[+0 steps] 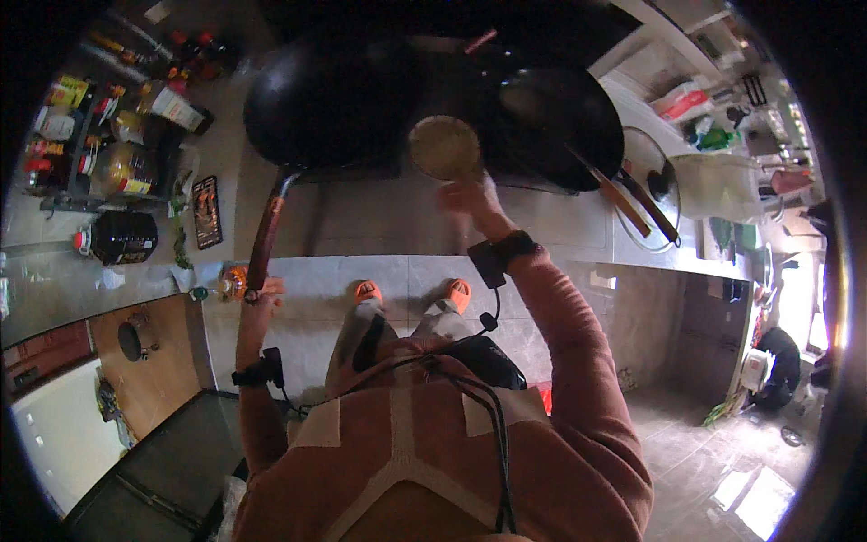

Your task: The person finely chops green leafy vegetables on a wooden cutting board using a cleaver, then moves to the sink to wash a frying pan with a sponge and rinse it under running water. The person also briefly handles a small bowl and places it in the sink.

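My right hand point(477, 203) is blurred and grips a round, shallow, tan bowl-like vessel point(445, 147) by its near edge. It is above the front of the stove, between two dark pans. To the left, a large black pan point(332, 101) points its reddish-brown wooden handle point(265, 237) towards me. My left hand point(269, 293) is at the tip of that handle, partly hidden by it, so its grip is unclear. Beside that hand shows a clear bottle of orange liquid point(234, 283). The right-hand black wok point(562, 129) has a wooden-handled utensil point(620, 203) resting in it.
A glass lid point(635, 146) lies right of the wok, under the wok's dark handle point(653, 210). On the left counter are a rack of condiment bottles point(129, 169), a large dark bottle point(125, 237) and a phone-like object point(207, 211). The counter's front edge point(406, 255) runs before me.
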{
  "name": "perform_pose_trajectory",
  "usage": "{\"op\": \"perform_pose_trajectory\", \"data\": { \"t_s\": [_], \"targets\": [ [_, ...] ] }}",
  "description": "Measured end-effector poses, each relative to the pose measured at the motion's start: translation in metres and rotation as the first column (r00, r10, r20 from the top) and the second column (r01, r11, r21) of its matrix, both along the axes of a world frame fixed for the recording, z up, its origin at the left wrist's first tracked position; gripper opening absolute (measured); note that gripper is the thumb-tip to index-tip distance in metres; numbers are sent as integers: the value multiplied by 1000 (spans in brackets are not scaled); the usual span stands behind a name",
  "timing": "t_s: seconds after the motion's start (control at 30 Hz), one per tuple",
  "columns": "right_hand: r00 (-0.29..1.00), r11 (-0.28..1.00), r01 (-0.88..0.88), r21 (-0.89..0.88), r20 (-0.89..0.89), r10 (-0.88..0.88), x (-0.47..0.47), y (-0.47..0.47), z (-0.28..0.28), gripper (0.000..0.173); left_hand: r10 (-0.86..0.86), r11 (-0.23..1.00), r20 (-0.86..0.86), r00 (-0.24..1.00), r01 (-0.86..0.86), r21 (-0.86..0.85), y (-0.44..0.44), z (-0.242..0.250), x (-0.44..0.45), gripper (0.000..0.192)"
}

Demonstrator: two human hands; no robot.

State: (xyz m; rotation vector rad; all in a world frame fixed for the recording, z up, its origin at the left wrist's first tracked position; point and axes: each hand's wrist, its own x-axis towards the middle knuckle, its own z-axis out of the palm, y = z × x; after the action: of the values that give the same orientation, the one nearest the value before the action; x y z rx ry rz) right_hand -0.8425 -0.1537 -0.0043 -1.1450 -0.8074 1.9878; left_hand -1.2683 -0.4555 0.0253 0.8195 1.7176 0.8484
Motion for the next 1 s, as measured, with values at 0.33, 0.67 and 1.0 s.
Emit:
{"op": "perform_pose_trajectory", "data": {
  "t_s": [0.33, 0.67, 1.0],
  "targets": [
    [984, 977, 151, 151, 73, -164, 131, -82, 118, 58, -404, 905, 46, 914, 407, -122, 94, 82, 179, 35],
    [844, 773, 522, 360, -88, -529, 236, -40, 167, 42, -638, 767, 145, 757, 607, 208, 202, 81, 363, 40],
    [775, 604, 254, 756, 215, -595, 280, -54, 244, 28, -701, 703, 26, 713, 683, 200, 216, 90, 436, 40]
  ]
}}
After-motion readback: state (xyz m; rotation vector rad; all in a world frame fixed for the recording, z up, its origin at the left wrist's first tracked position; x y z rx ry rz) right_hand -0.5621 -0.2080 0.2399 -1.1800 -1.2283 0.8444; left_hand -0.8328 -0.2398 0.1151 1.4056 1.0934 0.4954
